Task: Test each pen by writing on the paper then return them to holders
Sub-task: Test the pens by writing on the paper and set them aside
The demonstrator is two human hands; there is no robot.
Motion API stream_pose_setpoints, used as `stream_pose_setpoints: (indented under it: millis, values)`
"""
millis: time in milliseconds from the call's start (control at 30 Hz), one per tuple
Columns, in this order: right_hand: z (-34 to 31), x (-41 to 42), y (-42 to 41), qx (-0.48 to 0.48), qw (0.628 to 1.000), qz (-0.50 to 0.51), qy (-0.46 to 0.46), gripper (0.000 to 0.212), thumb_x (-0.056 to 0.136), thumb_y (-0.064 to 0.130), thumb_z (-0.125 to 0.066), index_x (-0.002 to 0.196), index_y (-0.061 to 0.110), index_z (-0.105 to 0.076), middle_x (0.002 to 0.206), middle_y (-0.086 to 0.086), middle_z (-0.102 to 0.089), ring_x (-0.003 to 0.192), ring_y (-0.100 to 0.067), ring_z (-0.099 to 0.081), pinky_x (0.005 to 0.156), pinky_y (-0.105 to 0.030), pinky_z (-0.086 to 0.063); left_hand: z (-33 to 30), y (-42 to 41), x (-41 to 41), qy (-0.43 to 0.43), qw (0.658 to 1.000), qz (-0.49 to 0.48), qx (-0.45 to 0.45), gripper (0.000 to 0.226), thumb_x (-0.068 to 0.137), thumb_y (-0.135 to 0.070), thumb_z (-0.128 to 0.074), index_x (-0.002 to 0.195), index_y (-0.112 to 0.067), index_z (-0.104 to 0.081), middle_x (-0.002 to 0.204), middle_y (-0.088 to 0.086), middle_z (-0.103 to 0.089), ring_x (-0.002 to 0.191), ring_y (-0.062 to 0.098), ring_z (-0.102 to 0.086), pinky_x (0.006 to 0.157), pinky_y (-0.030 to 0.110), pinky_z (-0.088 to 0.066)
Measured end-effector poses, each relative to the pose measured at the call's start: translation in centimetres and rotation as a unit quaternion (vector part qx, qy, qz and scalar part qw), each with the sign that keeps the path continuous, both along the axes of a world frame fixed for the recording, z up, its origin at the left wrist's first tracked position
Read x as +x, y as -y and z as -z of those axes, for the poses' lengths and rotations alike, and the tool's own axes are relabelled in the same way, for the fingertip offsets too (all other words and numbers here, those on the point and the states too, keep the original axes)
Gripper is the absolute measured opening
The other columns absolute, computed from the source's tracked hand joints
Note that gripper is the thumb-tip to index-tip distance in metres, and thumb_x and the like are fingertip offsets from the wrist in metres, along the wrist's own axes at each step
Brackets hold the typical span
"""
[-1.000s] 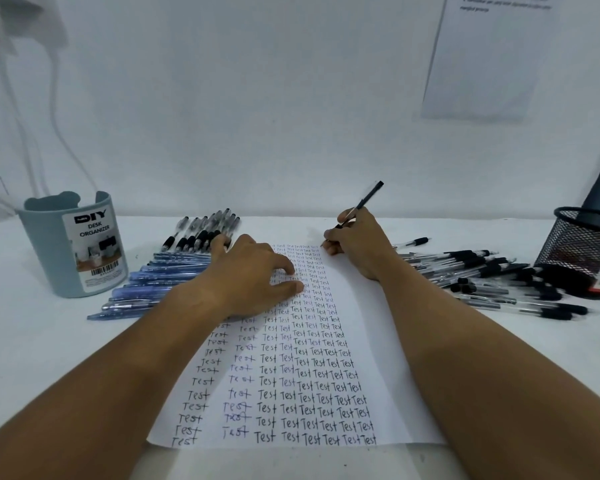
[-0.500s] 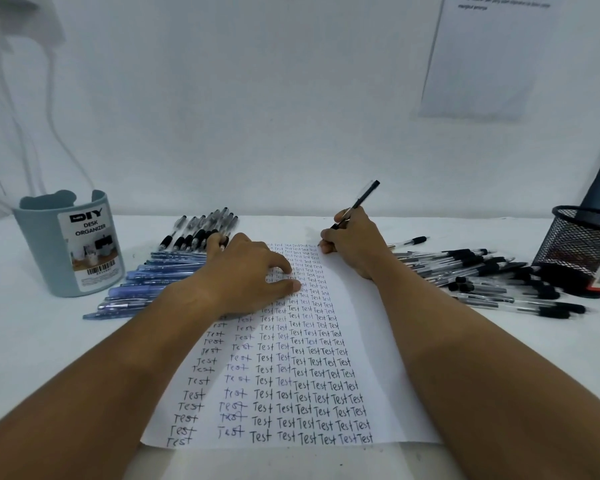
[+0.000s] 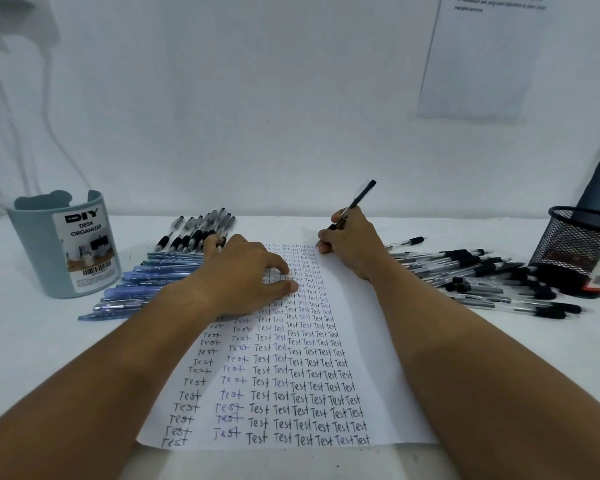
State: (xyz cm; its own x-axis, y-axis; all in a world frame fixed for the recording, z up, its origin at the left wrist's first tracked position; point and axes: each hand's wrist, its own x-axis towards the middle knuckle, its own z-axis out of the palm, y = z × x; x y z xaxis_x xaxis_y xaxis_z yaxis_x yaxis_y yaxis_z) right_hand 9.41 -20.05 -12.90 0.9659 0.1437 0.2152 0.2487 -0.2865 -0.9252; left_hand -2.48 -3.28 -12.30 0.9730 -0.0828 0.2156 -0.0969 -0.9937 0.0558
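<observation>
On flat white paper — right hand gripping slim black pen.

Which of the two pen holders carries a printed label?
The pale blue holder at far left: its white sticker reads "DIY Desk Organizer". The black mesh holder at far right shows no such printed label.

A white sheet of paper on the worktop is filled with columns of the handwritten word "Test". A blue-grey holder near the left edge carries a label reading "DIY DESK ORGANIZER" above a barcode.
</observation>
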Motion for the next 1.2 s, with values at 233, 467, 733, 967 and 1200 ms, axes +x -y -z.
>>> stream_pose_setpoints:
  millis: [233, 467, 733, 967, 1200]
  values:
    - [0.05, 0.21, -0.02, 0.018, 1.000, -0.006, -0.011, 0.025, 0.084, 0.001, -0.060, 0.090, 0.018, -0.042, 0.077, -0.014, -0.069, 0.059, -0.020, -0.062, 0.082, -0.040, -0.055, 0.04, -0.03, -0.03, 0.002, 1.000, -0.001, -0.001, 0.047, 0.084, -0.072, -0.041, 0.120, -0.046, -0.057, 0.131, -0.013, -0.055, 0.133, 0.014, -0.030, 0.111, 0.052, -0.007]
    - [-0.01, 0.14, 0.01, -0.007, 1.000, 0.001, 0.001, 0.022, 0.086, 0.002, -0.056, 0.094, 0.017, -0.042, 0.076, -0.011, -0.069, 0.058, -0.016, -0.062, 0.071, -0.030, -0.052, 0.04, -0.03, -0.11, -0.001, 1.000, 0.001, -0.001, 0.046, 0.084, -0.071, -0.041, 0.119, -0.046, -0.057, 0.130, -0.013, -0.055, 0.132, 0.014, -0.030, 0.112, 0.053, -0.008]
    - [-0.07, 0.18, 0.11, 0.001, 1.000, 0.007, 0.002, 0.021, 0.087, 0.001, -0.055, 0.097, 0.015, -0.042, 0.085, -0.015, -0.066, 0.051, -0.013, -0.059, 0.057, -0.021, -0.049, -0.01, -0.02, -0.06, 0.000, 1.000, 0.002, 0.003, 0.046, 0.084, -0.071, -0.040, 0.120, -0.047, -0.057, 0.132, -0.012, -0.054, 0.132, 0.015, -0.030, 0.111, 0.052, -0.009]
    - [0.10, 0.52, 0.12, 0.052, 0.998, 0.013, -0.013, 0.025, 0.085, -0.002, -0.056, 0.087, 0.018, -0.041, 0.078, -0.014, -0.062, 0.051, -0.019, -0.057, 0.063, -0.029, -0.051, 0.05, -0.04, -0.02, 0.002, 1.000, 0.002, 0.002, 0.046, 0.084, -0.072, -0.040, 0.120, -0.047, -0.057, 0.133, -0.013, -0.054, 0.132, 0.014, -0.030, 0.111, 0.051, -0.010]
    - [0.04, 0.49, 0.02, -0.007, 1.000, 0.013, 0.005, 0.019, 0.086, 0.003, -0.054, 0.096, 0.016, -0.043, 0.087, -0.017, -0.067, 0.051, -0.014, -0.058, 0.059, -0.024, -0.049, 0.06, -0.04, -0.01, 0.005, 1.000, 0.002, 0.006, 0.046, 0.084, -0.071, -0.040, 0.119, -0.047, -0.057, 0.130, -0.013, -0.055, 0.131, 0.014, -0.031, 0.110, 0.050, -0.011]
